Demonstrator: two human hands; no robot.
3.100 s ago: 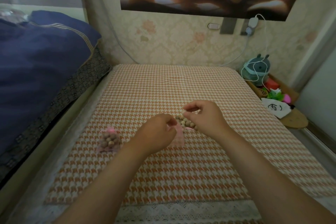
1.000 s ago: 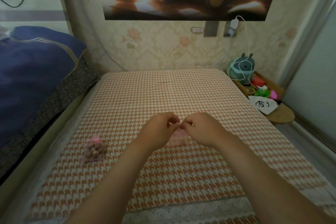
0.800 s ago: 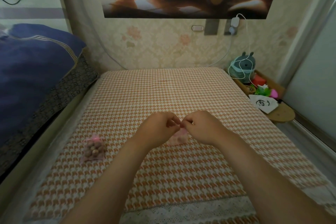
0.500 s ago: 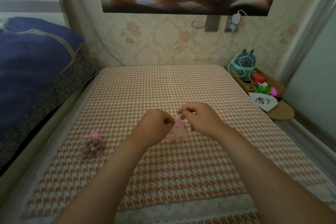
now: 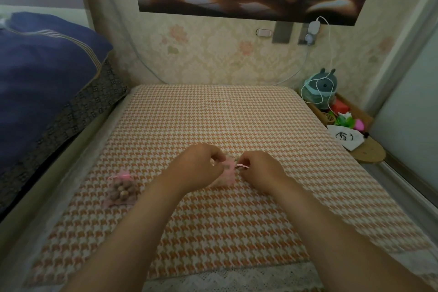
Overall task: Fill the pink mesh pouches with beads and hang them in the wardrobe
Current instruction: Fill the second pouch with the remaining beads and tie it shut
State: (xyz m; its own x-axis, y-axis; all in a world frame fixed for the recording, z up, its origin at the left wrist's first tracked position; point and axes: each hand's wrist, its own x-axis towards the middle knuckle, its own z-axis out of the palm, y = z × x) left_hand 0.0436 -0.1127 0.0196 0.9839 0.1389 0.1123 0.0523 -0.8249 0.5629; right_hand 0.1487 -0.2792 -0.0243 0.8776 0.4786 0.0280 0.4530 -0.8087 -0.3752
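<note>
Step in hand: closing the 2nd pouch (image 5: 228, 174), i.e. cinching its neck. It sits on the desk (image 5: 213, 114), on the orange-white houndstooth cloth, right btw the two hands & partly hidden by them. L hand (image 5: 198, 166) has fingers curled at the pouch's top-left edge. It looks like a pinch on the neck or on the other cord end, can't tell which. R hand (image 5: 259, 170) pinches the pink drawstring (image 5: 242, 166) btw thumb & forefinger, the cord running short from the pouch neck to the fingertips. Contents of this pouch aren't visible (mesh blurred & covered), so how full = unknown. No loose ones show on the cloth.

1st pouch (image 5: 121, 189) lies well apart to the L, near the desk's L side. Its neck is gathered w/ a pink bow & brown beads (image 5: 124, 193) show thru the mesh, so prob done.

Progress, my guess: filling approx finished, hanging not begun. No wardrobe I can ID for sure in view.

Next move calls for:
- pulling the cord ends apart evenly, pouch body kept down on the cloth so nothing spills
- a knot or bow, leaving enough loop to hang by
- a light, precise grip, since the mesh looks flimsy & the cord thin, easy to slip
- then picking up both pouches by the cords & carrying them off the desk
</note>
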